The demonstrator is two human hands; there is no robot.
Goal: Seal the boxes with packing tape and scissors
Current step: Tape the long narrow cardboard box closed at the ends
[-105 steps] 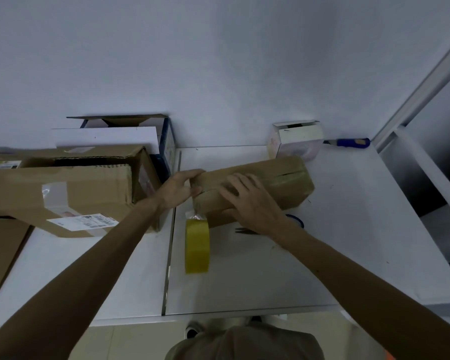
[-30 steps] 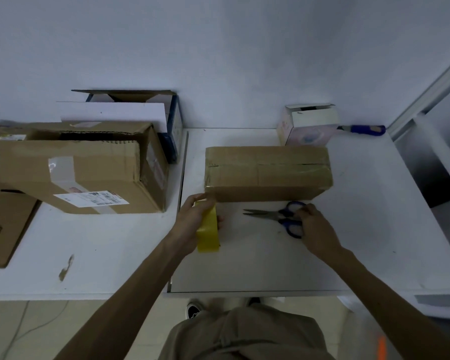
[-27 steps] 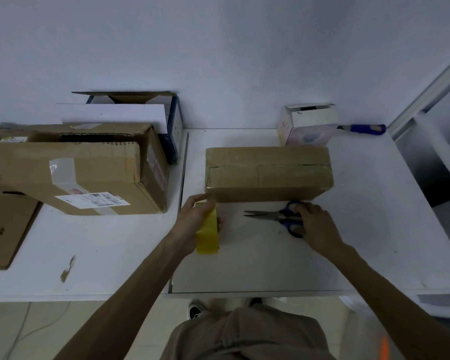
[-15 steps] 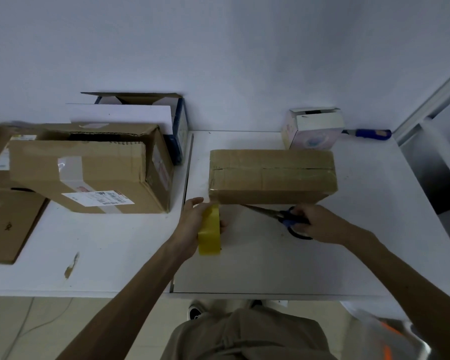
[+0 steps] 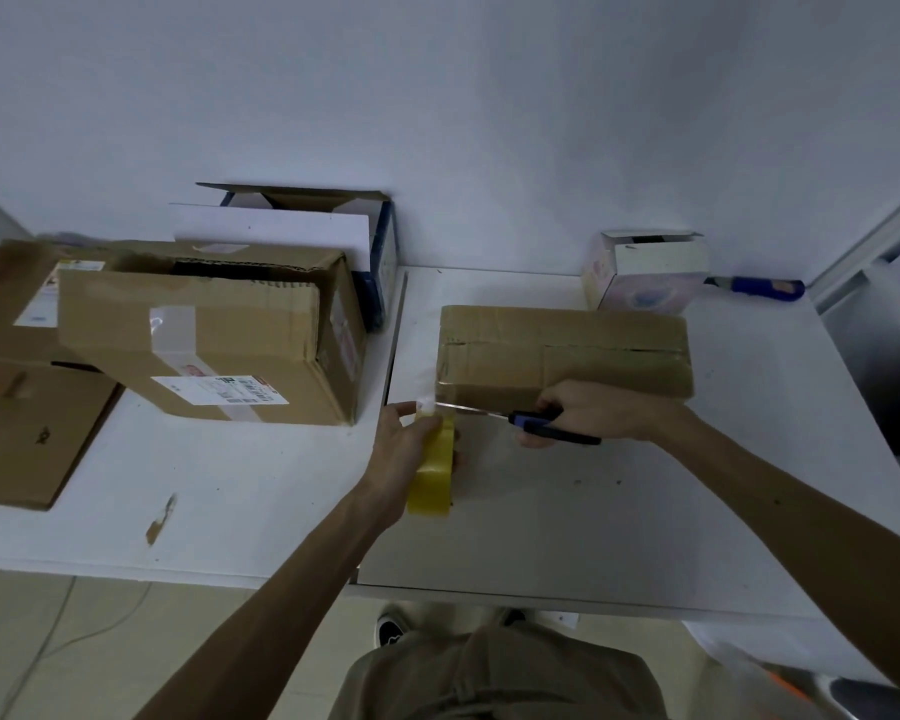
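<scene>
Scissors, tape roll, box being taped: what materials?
Scissors: bright, thin blades, likely steel; dark blue handles look like matte plastic.
Tape roll: yellowish, slightly glossy, probably plastic film wound thick.
Box: matte brown cardboard, with shinier tape strips over its seam.

In front of the sealed box [image 5: 562,350], the right hand [image 5: 593,410] hid the scissors' [image 5: 546,431] finger loops. Far left of it, flat cardboard [image 5: 17,433] ran off frame.

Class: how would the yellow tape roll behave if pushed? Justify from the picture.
Upright on its rim on the table, the roll would probably roll or topple. It looks a stiff ring, likely keeping shape. Its strip to the box may tether it.
</scene>
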